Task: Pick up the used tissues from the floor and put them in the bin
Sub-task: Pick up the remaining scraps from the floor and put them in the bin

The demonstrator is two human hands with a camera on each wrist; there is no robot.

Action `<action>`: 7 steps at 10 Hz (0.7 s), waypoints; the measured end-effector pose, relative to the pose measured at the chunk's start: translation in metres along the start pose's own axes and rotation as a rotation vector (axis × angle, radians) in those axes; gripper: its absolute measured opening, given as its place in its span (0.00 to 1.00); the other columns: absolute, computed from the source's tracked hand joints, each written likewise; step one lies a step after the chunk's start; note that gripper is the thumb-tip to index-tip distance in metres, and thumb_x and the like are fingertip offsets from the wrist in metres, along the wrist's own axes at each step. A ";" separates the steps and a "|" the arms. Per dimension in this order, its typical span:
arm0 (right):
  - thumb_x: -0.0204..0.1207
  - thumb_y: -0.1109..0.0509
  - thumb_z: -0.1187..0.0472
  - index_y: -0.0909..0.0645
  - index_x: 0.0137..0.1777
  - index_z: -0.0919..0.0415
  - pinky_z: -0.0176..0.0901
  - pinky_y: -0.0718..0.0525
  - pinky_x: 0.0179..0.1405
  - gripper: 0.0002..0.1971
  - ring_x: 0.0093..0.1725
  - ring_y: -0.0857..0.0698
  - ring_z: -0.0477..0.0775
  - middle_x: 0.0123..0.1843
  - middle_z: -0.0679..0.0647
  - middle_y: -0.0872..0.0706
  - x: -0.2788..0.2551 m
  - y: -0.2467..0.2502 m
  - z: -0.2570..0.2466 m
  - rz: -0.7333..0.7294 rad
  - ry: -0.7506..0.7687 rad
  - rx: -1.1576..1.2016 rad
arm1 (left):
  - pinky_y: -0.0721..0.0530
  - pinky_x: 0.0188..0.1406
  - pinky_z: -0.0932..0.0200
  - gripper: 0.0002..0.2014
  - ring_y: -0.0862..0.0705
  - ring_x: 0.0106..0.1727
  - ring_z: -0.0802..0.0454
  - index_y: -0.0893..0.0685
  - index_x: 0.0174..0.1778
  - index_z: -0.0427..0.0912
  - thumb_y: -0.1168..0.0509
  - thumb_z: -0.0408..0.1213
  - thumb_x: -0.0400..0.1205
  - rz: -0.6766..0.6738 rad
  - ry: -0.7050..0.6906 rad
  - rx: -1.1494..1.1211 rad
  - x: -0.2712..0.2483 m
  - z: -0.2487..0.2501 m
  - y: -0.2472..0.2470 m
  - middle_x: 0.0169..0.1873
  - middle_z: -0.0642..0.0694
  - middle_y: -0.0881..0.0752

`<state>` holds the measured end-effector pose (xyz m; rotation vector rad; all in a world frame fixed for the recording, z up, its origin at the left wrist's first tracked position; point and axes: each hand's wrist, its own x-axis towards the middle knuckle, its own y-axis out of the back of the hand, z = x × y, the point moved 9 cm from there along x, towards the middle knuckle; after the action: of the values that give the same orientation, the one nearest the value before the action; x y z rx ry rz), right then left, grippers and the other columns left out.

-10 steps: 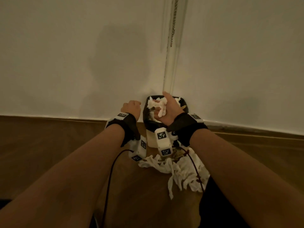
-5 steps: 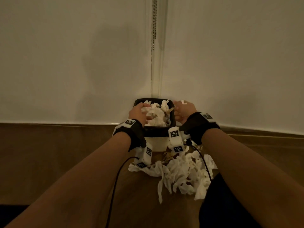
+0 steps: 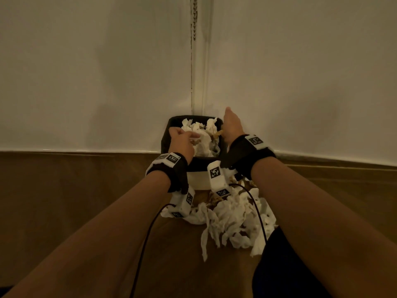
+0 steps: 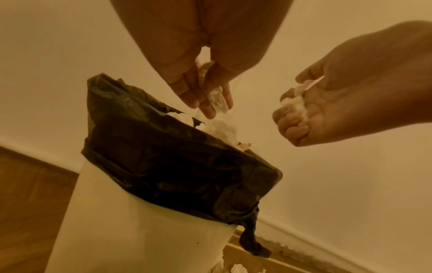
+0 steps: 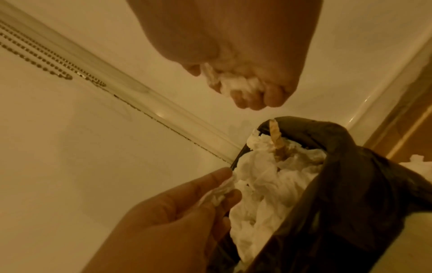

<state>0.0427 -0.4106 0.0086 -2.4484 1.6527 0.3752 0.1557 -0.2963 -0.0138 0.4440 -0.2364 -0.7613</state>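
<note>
1. Our left hand (image 3: 182,143) is over the near left side of the bin's mouth, its thumb and fingers pinching a thin piece of tissue (image 4: 217,99) that hangs down onto the heap inside.
2. Our right hand (image 3: 233,125) is over the right side of the bin, fingers curled tight around a small white wad of tissue (image 5: 236,85); the wad sits in the fist, above the rim.
3. Between the two hands, the bin (image 3: 199,179) stands in the corner, white-bodied, with a black bag (image 4: 177,166) folded over its rim.
4. Inside, crumpled white tissues (image 3: 204,138) are heaped up to the rim and above it, with a brownish strip (image 5: 277,142) sticking up among them.
5. Nearer to us, on the wooden floor (image 3: 86,201) in front of the bin, lies a loose pile of white tissues (image 3: 232,224), below our wrists and well apart from both hands.
6. A black cable (image 3: 146,239) runs from the left wrist band back toward us.
</note>
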 end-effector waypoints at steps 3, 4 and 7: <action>0.80 0.38 0.63 0.18 0.64 0.61 0.45 0.24 0.67 0.15 0.67 0.20 0.60 0.66 0.60 0.17 -0.002 -0.013 0.001 -0.169 0.209 -0.846 | 0.27 0.70 0.53 0.12 0.27 0.66 0.44 0.12 0.52 0.45 0.39 0.30 0.81 -0.160 -0.096 0.457 0.008 0.001 -0.010 0.66 0.42 0.30; 0.75 0.30 0.65 0.15 0.57 0.60 0.38 0.25 0.61 0.11 0.65 0.20 0.55 0.64 0.55 0.17 -0.006 -0.016 -0.002 -0.094 0.374 -0.962 | 0.22 0.62 0.54 0.13 0.23 0.58 0.45 0.14 0.57 0.44 0.42 0.39 0.82 -0.212 -0.169 0.582 0.001 0.000 -0.018 0.65 0.44 0.32; 0.84 0.45 0.65 0.21 0.62 0.71 0.55 0.32 0.75 0.15 0.66 0.21 0.62 0.65 0.64 0.18 -0.018 -0.056 0.038 -0.332 0.360 -1.559 | 0.29 0.62 0.49 0.19 0.22 0.60 0.42 0.20 0.59 0.38 0.51 0.45 0.85 -0.308 -0.268 0.951 0.000 -0.004 -0.031 0.60 0.40 0.20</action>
<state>0.0838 -0.3635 -0.0224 -3.8943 0.9890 1.7688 0.1385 -0.3150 -0.0317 1.3008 -0.8058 -0.9847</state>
